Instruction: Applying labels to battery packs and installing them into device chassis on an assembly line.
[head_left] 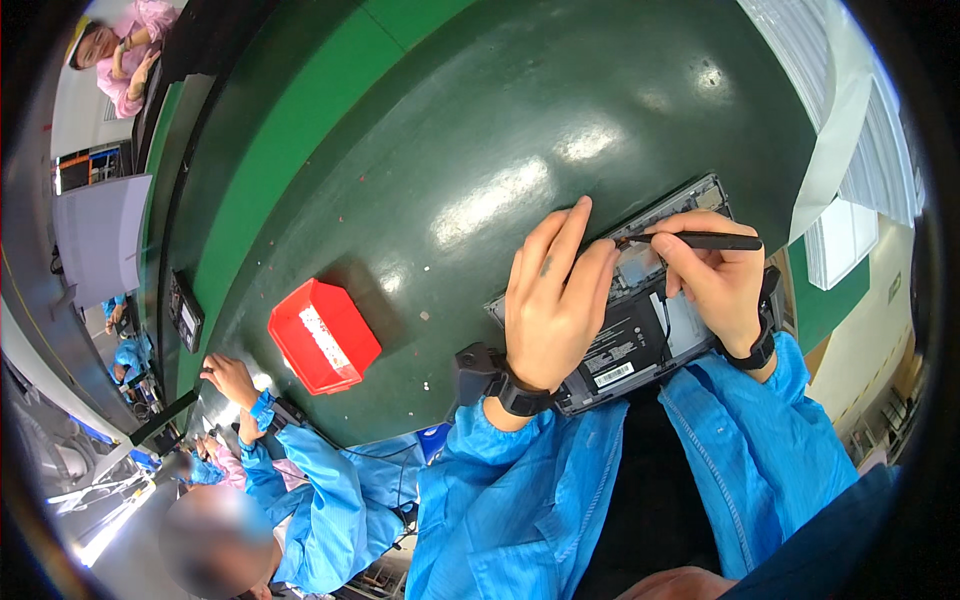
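Observation:
An opened laptop base (686, 325) lies tilted in front of me, with its inner parts and a black battery (622, 345) with a white label exposed. My right hand (712, 280) grips black tweezers (722, 241) above the laptop's far part. Their tip points left and ends close to the fingertips of my left hand (556, 305). That left hand rests over the laptop's left side, fingers stretched and slightly apart, and covers part of the board. What lies right at the tweezers' tip is too small to make out.
Left of the laptop, a red plastic bin (358, 362) holding small white pieces stands on the green table (480, 130). Tiny scraps lie around it. White sheets (850, 120) are stacked at the right. A co-worker in a blue sleeve (330, 505) works at the left; another person in pink (125, 75) is at far left.

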